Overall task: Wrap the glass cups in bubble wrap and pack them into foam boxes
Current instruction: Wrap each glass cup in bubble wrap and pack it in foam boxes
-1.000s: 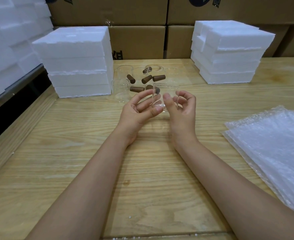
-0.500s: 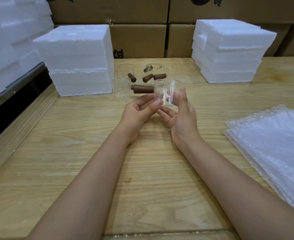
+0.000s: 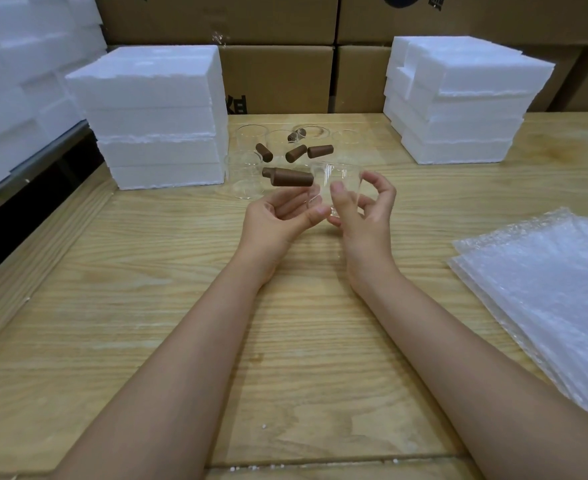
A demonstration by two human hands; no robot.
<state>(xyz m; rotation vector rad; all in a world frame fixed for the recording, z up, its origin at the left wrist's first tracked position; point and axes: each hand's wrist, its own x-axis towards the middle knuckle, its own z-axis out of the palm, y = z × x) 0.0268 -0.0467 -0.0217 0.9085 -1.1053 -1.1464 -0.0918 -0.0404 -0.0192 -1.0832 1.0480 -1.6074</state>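
Clear glass is what we find at the centre: a small transparent glass cup with a brown cylindrical handle [image 3: 337, 181], held up off the pale wooden worktop [image 3: 147, 271] between both hands. The handle sticks out sideways to the left. The right hand [image 3: 365, 220] grips the cup, its thumb laid on the near wall and its fingers curled round the far side. The left hand [image 3: 278, 220] lies palm up, and its thumb and curled fingertips pinch the cup's lower left edge.

Just behind the hands we see a cluster of more glass cups with brown handles [image 3: 278, 150] standing on the worktop. To the left of them is a stack of white foam boxes [image 3: 157, 116], and another white foam stack [image 3: 458, 98] is well apart on the right. A pile of clear bubble wrap sheets [image 3: 545, 289] lies flat at the right edge. Brown cardboard cartons [image 3: 278, 77] line the back.
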